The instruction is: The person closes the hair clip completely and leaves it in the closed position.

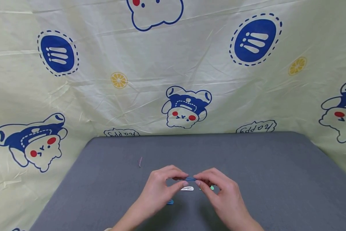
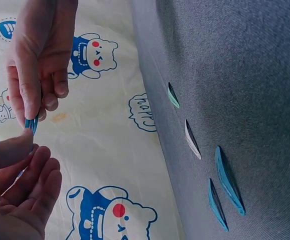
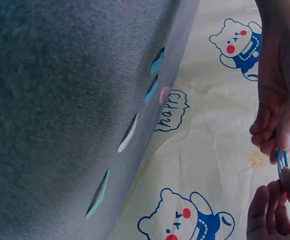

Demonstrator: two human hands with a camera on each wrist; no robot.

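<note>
Fingertips of both hands pinch a blue snap hair clip [image 1: 191, 179] from opposite ends, held up above the table. My left hand [image 1: 162, 186] grips its left end, and my right hand [image 1: 223, 191] its right end. In the left wrist view the blue clip's narrow bars show between the fingertips. Below the hands lie a white hair clip [image 1: 187, 188] and a green hair clip [image 1: 212, 187], the green one partly hidden by the right hand. Two more blue clips lie on the cloth, a longer one [image 2: 229, 182] beside a shorter one [image 2: 217, 205].
A thin pink hair clip [image 1: 140, 162] lies farther back on the left of the grey cloth-covered table [image 1: 248, 160]. Behind the table hangs a pale curtain [image 1: 149, 57] printed with cartoon bears; it also runs down both sides.
</note>
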